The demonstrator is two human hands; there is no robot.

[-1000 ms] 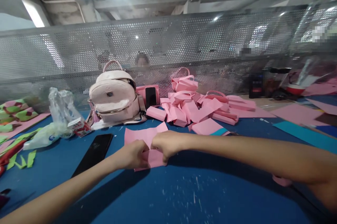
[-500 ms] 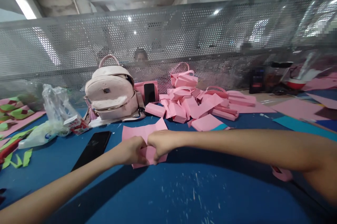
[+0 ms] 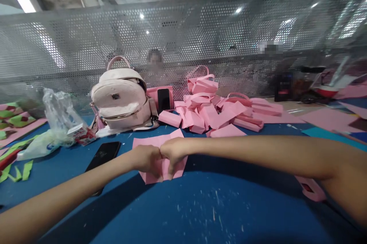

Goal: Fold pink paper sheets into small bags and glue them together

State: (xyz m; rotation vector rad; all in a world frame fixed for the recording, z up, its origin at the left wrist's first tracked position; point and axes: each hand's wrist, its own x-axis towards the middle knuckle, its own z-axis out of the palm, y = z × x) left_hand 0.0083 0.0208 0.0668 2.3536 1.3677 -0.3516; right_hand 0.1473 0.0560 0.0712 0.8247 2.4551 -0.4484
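A creased sheet of pink paper (image 3: 169, 136) lies on the blue tabletop in front of me, its far corner tilted up. Both hands are on it, side by side at its middle. My left hand (image 3: 147, 160) is closed with its fingers bent in, pinching the paper near a crease. Against it rests my right hand (image 3: 174, 152), also closed, thumb and finger pressed down on the same sheet. The palms and most of the fingertips are hidden. Just beyond the sheet sits a heap of folded pink paper pieces (image 3: 206, 112), some with loop handles.
At the back left stands a pale backpack (image 3: 120, 99), beside a plastic bag (image 3: 59, 118) and a small carton (image 3: 82, 134). A black phone (image 3: 104, 154) lies left of the paper. Along the back runs a perforated metal panel (image 3: 183, 34). Something pink (image 3: 311, 188) lies near my right arm.
My hands stay together on the sheet and have shifted slightly over it. The sheet's right side is spread a little further right. The view has moved slightly.
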